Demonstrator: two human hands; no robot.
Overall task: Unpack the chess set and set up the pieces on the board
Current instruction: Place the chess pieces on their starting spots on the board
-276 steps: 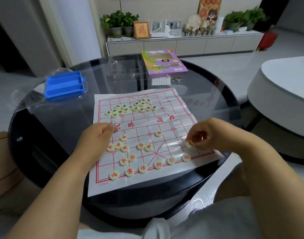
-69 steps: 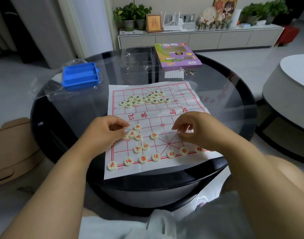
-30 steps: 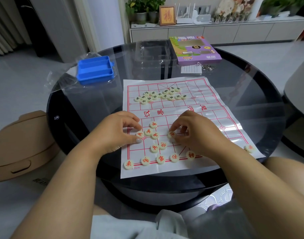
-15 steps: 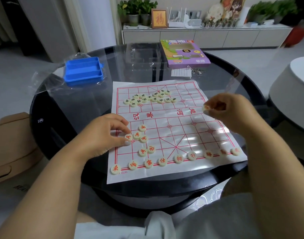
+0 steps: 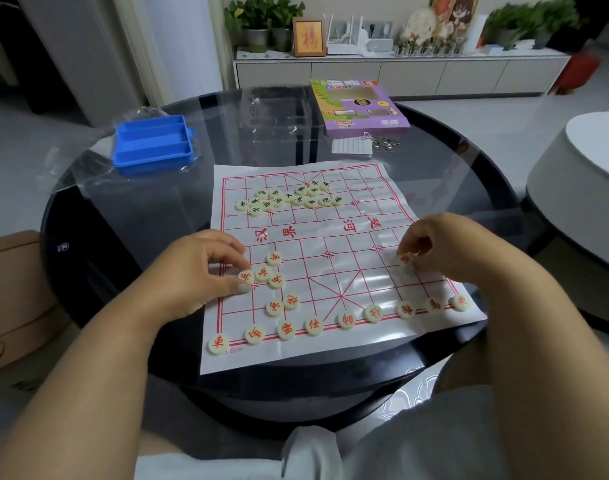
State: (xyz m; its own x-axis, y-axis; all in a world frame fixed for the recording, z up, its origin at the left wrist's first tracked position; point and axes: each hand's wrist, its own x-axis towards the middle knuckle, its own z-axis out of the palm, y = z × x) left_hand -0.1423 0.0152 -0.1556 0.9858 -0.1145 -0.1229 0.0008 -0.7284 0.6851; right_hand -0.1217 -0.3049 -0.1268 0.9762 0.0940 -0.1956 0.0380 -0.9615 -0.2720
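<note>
i read red 汉界 and 楚河 on the board (image 5: pixel 330 237), "3.0cm" at its corner, 車 on a corner piece (image 5: pixel 217 344).

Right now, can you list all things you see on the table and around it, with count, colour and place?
board sheet: one, white with red grid, table centre
red-lettered pieces: nine in the near row, six loose near left, one at right hand
dark-lettered pieces: a heap, too crowded to count, far left of the sheet
tray: one, blue, far left, on clear plastic wrap
box: one, purple, far edge
table: one, round, dark glass
left hand: fingers pinch a loose red piece
right hand: fingers pinch one red piece at the sheet's right
</note>
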